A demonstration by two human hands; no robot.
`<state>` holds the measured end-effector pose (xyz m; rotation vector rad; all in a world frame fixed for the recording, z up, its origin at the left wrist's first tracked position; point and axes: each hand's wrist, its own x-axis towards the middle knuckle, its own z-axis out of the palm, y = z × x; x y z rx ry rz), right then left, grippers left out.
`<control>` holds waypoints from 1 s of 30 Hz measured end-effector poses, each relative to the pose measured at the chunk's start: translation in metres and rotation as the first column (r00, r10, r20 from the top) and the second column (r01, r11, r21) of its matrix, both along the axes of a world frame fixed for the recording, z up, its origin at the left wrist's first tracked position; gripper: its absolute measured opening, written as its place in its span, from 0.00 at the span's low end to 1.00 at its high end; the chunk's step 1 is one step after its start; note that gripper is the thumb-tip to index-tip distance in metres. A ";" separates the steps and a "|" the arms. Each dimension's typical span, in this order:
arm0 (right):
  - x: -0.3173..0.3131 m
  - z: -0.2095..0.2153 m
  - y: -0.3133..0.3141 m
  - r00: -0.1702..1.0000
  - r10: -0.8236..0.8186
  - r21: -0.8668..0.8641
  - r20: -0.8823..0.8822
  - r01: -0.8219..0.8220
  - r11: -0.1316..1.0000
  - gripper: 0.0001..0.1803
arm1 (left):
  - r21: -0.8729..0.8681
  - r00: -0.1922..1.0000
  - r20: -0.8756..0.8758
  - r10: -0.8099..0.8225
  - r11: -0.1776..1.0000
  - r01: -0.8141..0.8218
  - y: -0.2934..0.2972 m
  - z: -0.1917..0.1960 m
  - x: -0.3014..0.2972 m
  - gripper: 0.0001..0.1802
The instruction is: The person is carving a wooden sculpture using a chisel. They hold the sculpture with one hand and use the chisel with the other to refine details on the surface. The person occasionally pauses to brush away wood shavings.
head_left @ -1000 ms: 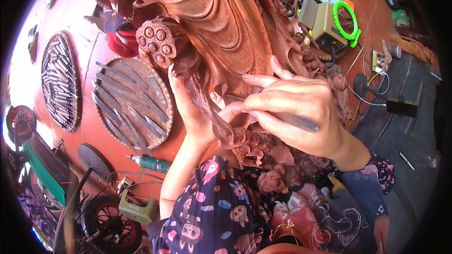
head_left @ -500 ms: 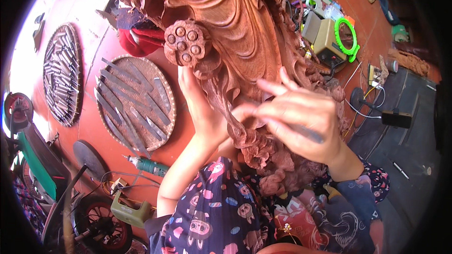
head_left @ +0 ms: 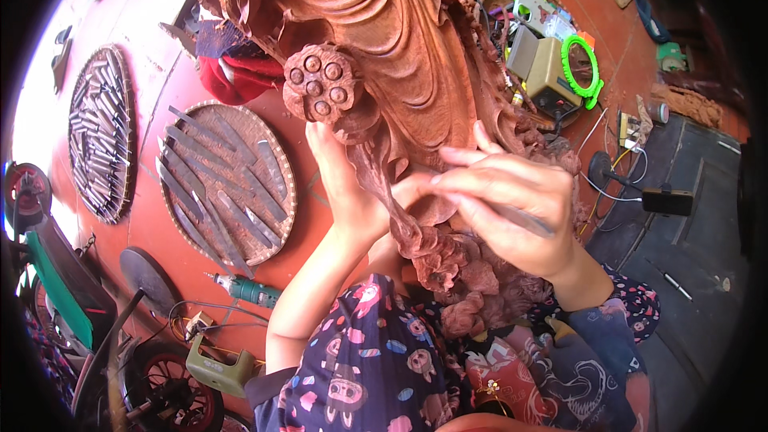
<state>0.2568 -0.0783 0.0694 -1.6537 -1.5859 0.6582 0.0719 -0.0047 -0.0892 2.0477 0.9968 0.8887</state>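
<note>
A large reddish-brown wood carving (head_left: 416,56) with draped folds and a round seed-pod shape (head_left: 322,84) leans across my lap. My left hand (head_left: 360,200) is wrapped round a thin carved stem (head_left: 398,212), its fingers passing behind the wood and showing again on the other side. In my right hand (head_left: 512,208) is a slim grey carving tool (head_left: 524,220), slanting through the grip. Its tip meets the wood near my left fingertips, though the exact contact is hidden by the fingers. Below both hands, the rough, curled lower part of the carving (head_left: 472,280) rests against my clothes.
On the red tiled floor at left lie a round basket (head_left: 290,220) of flat blades and another basket (head_left: 130,164) full of metal rods. Near them are a green rotary tool (head_left: 248,290) and a motorbike (head_left: 64,288). A beige power box (head_left: 552,76) and phone (head_left: 668,201) sit at right.
The view has shifted slightly. My right hand was smeared by motion before and shows more sharply now, in nearly the same place. My left hand keeps its hold on the carving.
</note>
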 end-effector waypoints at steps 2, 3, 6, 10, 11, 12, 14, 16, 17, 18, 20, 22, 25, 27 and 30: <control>0.000 0.001 0.000 0.999 0.028 0.008 0.021 -0.028 1.000 0.14 | -0.010 1.000 0.008 0.006 1.000 -0.006 0.001 0.005 0.008 0.78; 0.001 0.002 -0.001 0.999 0.042 0.012 0.033 -0.042 0.999 0.14 | -0.041 1.000 0.026 -0.008 0.999 0.009 0.004 0.011 0.010 0.79; -0.001 0.010 0.000 0.992 0.127 -0.077 0.009 -0.126 0.989 0.16 | -0.124 0.997 0.065 -0.035 0.991 0.043 0.003 0.032 0.003 0.79; -0.001 0.000 -0.001 0.999 -0.049 0.010 -0.005 0.049 0.999 0.16 | 0.090 1.000 -0.002 -0.001 0.996 0.002 -0.001 -0.021 -0.003 0.79; 0.000 0.002 -0.001 1.000 -0.006 0.004 0.014 0.006 1.000 0.16 | 0.097 1.000 -0.008 0.015 0.995 -0.015 0.001 -0.020 0.004 0.78; 0.001 0.006 0.001 0.999 0.037 -0.003 0.032 -0.036 0.999 0.15 | -0.004 0.998 0.055 -0.006 1.000 0.006 -0.002 -0.013 0.003 0.77; 0.004 0.009 0.000 0.988 0.152 -0.045 0.042 -0.150 0.988 0.16 | -0.209 0.984 0.176 -0.007 0.977 0.045 -0.007 0.011 0.000 0.76; 0.004 0.007 0.003 0.987 0.142 -0.019 0.069 -0.141 0.990 0.17 | -0.154 0.994 0.105 -0.009 0.988 0.025 -0.005 0.007 -0.002 0.76; 0.002 0.006 0.005 0.994 0.092 -0.016 0.055 -0.092 0.996 0.16 | -0.125 0.998 0.066 -0.006 0.992 0.014 -0.004 0.006 -0.004 0.75; 0.000 0.002 0.004 0.999 0.026 0.008 0.019 -0.026 1.000 0.16 | 0.041 0.992 0.109 0.057 0.997 -0.061 -0.004 -0.018 0.009 0.76; 0.005 0.001 0.001 1.000 -0.019 0.040 0.002 0.019 0.999 0.16 | 0.231 0.990 0.120 0.068 0.968 -0.094 -0.004 -0.034 0.009 0.76; 0.005 0.003 -0.001 0.993 0.111 0.009 0.046 -0.112 0.994 0.15 | 0.282 0.999 0.036 -0.016 0.959 0.006 0.001 -0.027 -0.006 0.77; 0.007 0.005 0.001 0.986 0.155 0.038 0.067 -0.158 0.987 0.15 | 0.078 0.997 0.075 -0.016 0.997 0.010 0.002 -0.005 -0.008 0.77; 0.007 -0.005 0.001 0.998 0.057 0.085 0.019 -0.058 0.995 0.16 | 0.055 0.996 0.087 0.022 0.998 -0.026 0.003 -0.010 -0.002 0.77; 0.007 -0.004 -0.003 1.000 0.015 0.132 -0.002 -0.015 0.991 0.16 | -0.008 0.993 0.116 0.039 0.999 -0.038 0.006 -0.010 0.006 0.77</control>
